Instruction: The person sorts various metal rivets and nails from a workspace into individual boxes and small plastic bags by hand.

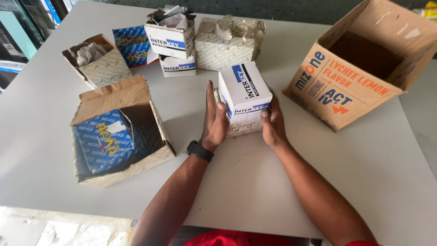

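A small white box with a blue stripe (244, 93) stands on a lower, worn pale box (244, 128) in the middle of the grey table (255, 182). My left hand (214, 120), with a black watch on the wrist, presses flat against the left side of the stack. My right hand (272, 123) holds the right side. Both hands grip the stacked boxes between them.
An open brown carton (123, 136) with blue packets inside lies at left. Behind stand a torn pale box (96, 61), a blue packet (132, 45), two stacked white boxes (173, 43) and a torn patterned box (227, 43). A large open orange carton (359, 68) sits at right.
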